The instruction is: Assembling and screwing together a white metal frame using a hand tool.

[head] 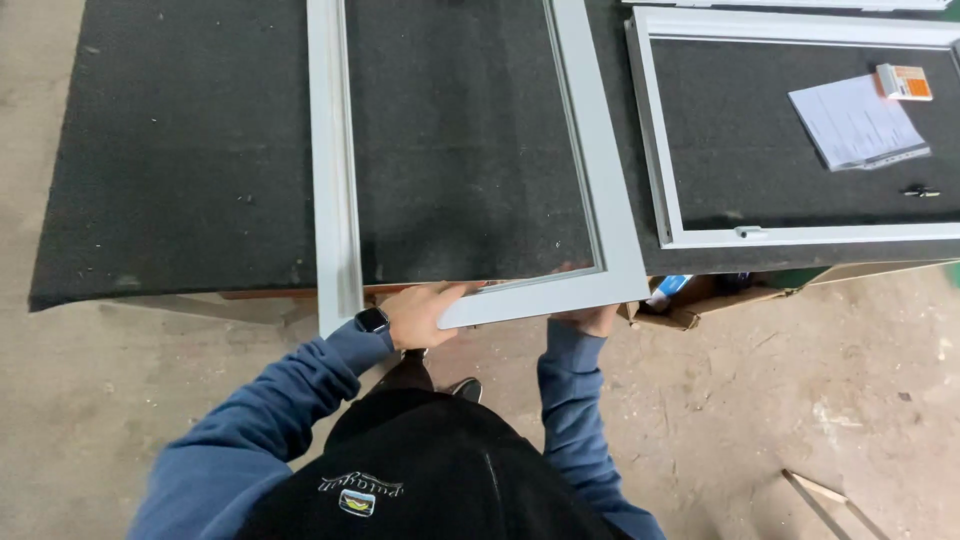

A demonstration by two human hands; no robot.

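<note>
Black felt worktable (180,150), grey frame (600,200) (both hands gripping), dusty concrete floor (780,400)

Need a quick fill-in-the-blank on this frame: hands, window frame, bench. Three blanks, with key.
1. The left hand wears a ____ on its wrist.
2. Both hands grip the near rail of a light grey window frame lying on a ____ -coloured padded bench.
3. The right hand sits mostly ____ the frame's corner.

Missing words: watch; black; under
</note>
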